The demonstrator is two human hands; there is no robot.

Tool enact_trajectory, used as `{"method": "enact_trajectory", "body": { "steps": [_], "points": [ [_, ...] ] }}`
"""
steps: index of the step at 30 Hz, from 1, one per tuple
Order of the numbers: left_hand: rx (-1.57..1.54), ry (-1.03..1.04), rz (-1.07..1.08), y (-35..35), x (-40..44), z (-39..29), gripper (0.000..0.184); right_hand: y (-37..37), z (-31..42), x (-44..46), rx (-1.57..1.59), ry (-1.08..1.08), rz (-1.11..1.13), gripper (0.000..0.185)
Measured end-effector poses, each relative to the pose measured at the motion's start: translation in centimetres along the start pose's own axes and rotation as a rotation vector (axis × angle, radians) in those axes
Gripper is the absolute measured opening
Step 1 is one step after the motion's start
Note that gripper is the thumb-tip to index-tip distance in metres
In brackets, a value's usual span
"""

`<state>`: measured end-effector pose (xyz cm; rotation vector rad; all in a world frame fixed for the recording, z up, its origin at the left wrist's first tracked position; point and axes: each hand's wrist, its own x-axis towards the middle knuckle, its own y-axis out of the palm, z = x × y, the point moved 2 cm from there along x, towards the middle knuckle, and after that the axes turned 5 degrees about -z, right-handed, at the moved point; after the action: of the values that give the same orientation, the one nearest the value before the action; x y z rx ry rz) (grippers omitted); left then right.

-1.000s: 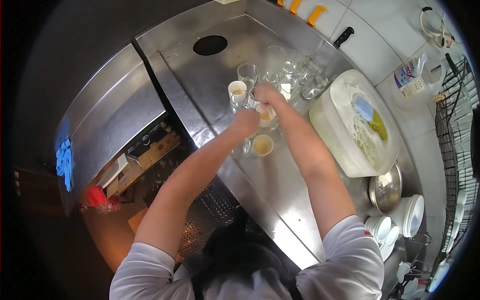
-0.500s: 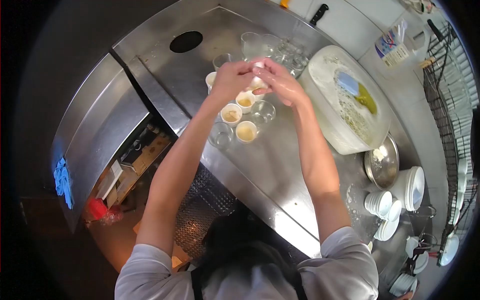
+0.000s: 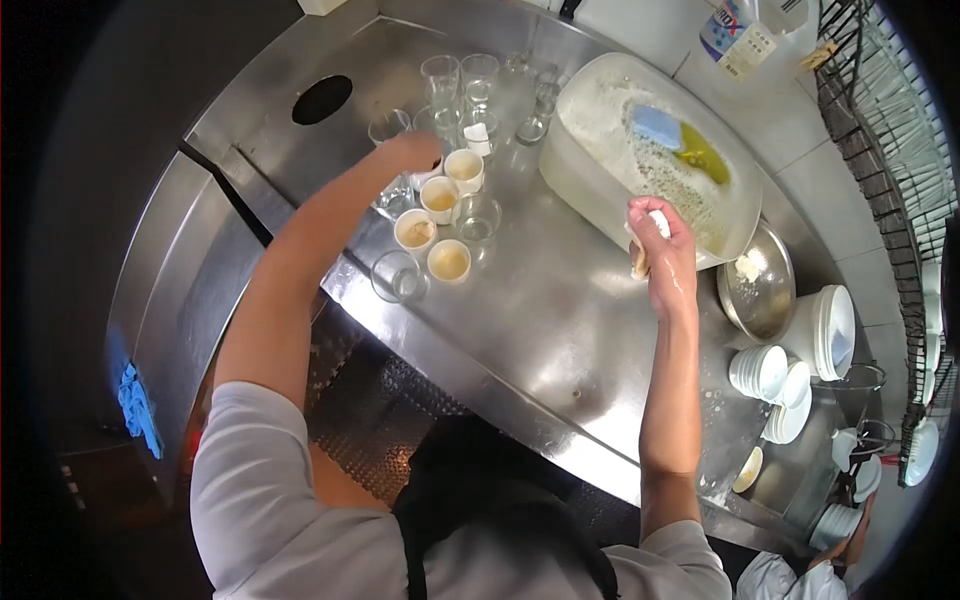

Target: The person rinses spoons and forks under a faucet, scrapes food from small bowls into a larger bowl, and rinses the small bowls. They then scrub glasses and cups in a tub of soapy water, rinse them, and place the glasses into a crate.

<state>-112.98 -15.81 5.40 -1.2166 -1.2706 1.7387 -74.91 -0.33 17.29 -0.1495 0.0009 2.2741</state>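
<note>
My left hand (image 3: 415,152) is closed at the group of cups and glasses; a dark spot shows at its fingertips, and what it grips is hidden. White cups with yellowish contents, one (image 3: 449,261) nearest me and another (image 3: 415,230) beside it, stand below the hand. Clear glasses, among them one (image 3: 398,277) at the near left and one (image 3: 476,218) at the right, stand around them. To the right, my right hand (image 3: 662,245) is closed around a crumpled white thing (image 3: 657,222), beside the near wall of the tub (image 3: 590,185) of foamy water.
A blue sponge (image 3: 657,126) and a yellow-green one float in the tub. Right of it are a metal bowl (image 3: 757,285), white buckets (image 3: 831,330) and stacked white dishes (image 3: 760,372). The steel counter (image 3: 540,330) has a round hole at left. Another person's sleeve (image 3: 785,578) shows at lower right.
My hands, together above the cups half a second ago, have come apart. The right moved right to the tub with the white thing; the left went down among the glasses. The view has shifted.
</note>
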Motion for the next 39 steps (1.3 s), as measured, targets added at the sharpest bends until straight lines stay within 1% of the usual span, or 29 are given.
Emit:
{"method": "enact_trajectory", "body": {
  "steps": [1,4,7,8,9,10,11,13,14,15,16,17,19,20,21,22,23,24,25,26,27,29,30,31,32,34,37,38,39],
  "points": [
    [0.030,0.037,0.067,0.5,0.5,0.3,0.022,0.0,-0.8,-0.4,-0.006,0.021,-0.015,0.015],
    [-0.041,0.056,0.069,0.6,0.0,0.6,0.022,0.5,-3.1,-0.8,-0.001,0.071,-0.027,0.015],
    [-0.108,-0.054,-0.057,0.7,-1.1,-0.2,0.022,1.3,-5.6,-1.5,-0.025,0.095,-0.038,0.014],
    [-0.224,-0.007,-0.232,2.2,-0.7,0.6,0.023,1.1,-6.3,-1.8,-0.097,0.073,-0.091,0.013],
    [-0.108,0.237,-0.326,4.9,0.9,2.9,0.027,0.8,-6.5,-2.3,-0.119,0.075,-0.093,0.014],
    [-0.252,-0.066,-0.223,0.7,-1.6,0.4,0.029,-0.3,-6.4,-2.8,-0.147,0.080,-0.106,0.014],
    [-0.417,-0.079,-0.432,-1.3,-4.0,-0.5,0.029,-2.3,-5.6,-3.5,-0.168,0.023,-0.193,0.015],
    [-0.664,-0.206,-0.536,-5.1,-8.8,-2.1,0.023,-6.0,-2.8,-4.2,-0.212,-0.110,-0.309,0.018],
    [-0.719,-0.231,-0.689,-4.7,-11.2,-1.7,0.020,-9.4,0.1,-5.1,-0.359,-0.259,-0.555,0.021],
    [-0.927,-0.234,-0.685,-4.9,-14.1,-2.0,0.019,-13.8,0.8,-5.1,-0.241,-0.427,-0.717,0.023],
    [-1.017,-0.307,-0.704,-2.8,-16.8,-1.2,0.019,-18.2,1.5,-5.2,-0.149,-0.606,-0.866,0.025],
    [-1.096,-0.398,-0.728,-0.7,-19.7,-0.2,0.020,-20.8,2.7,-5.0,-0.204,-0.662,-1.110,0.032],
    [-1.324,-0.465,-0.823,3.2,-23.5,-2.1,0.030,-27.7,0.1,-0.4,-0.998,-0.347,-0.992,0.039],
    [-1.453,-0.505,-0.786,4.1,-24.2,-4.4,0.043,-27.9,-1.8,1.6,-1.253,-0.525,-0.942,0.041],
    [-1.459,-0.528,-0.769,5.3,-24.4,-6.4,0.055,-27.3,-2.7,3.6,-1.494,-0.721,-0.886,0.043],
    [-1.463,-0.453,-0.804,6.9,-24.6,-7.9,0.058,-22.4,-0.5,4.5,-1.342,-0.767,-0.756,0.040],
    [-1.565,-0.528,-0.830,7.6,-24.3,-9.5,0.063,-17.9,0.9,6.0,-1.007,-0.731,-0.519,0.039],
    [-1.459,-0.554,-1.019,9.0,-24.0,-10.9,0.060,-13.8,1.4,7.9,-0.899,-0.788,-0.327,0.038],
    [-1.335,-0.579,-1.210,9.6,-24.0,-12.1,0.057,-10.8,1.1,10.8,-0.956,-0.756,-0.205,0.042],
    [-1.177,-0.749,-1.285,8.6,-24.4,-14.1,0.051,-7.9,0.4,14.0,-1.010,-0.732,-0.071,0.045],
    [-1.004,-0.933,-1.349,7.3,-25.1,-16.8,0.045,-6.0,-0.5,17.9,-1.105,-0.666,-0.054,0.050],
    [-0.886,-0.868,-1.232,4.6,-25.7,-22.1,0.031,-3.8,-3.5,25.5,-1.296,-0.545,-0.020,0.061],
    [-0.989,-0.786,-1.038,5.3,-25.4,-24.0,0.030,-2.7,-5.0,27.4,-1.256,-0.442,0.035,0.067],
    [-1.115,-0.842,-0.894,3.7,-24.7,-26.4,0.028,-1.7,-6.3,28.6,-1.222,-0.331,0.083,0.073],
    [-1.110,-0.773,-0.838,4.9,-24.0,-27.5,0.036,-0.5,-7.2,28.9,-1.254,-0.376,0.173,0.069],
    [-1.030,-0.754,-0.915,7.2,-21.9,-28.4,0.055,1.1,-8.3,29.2,-1.333,-0.471,0.339,0.062],
    [-1.110,-0.877,-1.065,8.6,-17.7,-27.4,0.077,0.8,-8.8,27.6,-1.473,-0.592,0.556,0.050],
    [-1.174,-0.892,-1.137,8.0,-16.8,-26.8,0.081,0.6,-6.4,25.2,-1.111,-0.566,0.438,0.045],
    [-1.124,-0.984,-1.140,7.4,-15.8,-26.0,0.081,0.7,-2.2,20.2,-0.751,-0.528,0.324,0.039]
  ]
}}
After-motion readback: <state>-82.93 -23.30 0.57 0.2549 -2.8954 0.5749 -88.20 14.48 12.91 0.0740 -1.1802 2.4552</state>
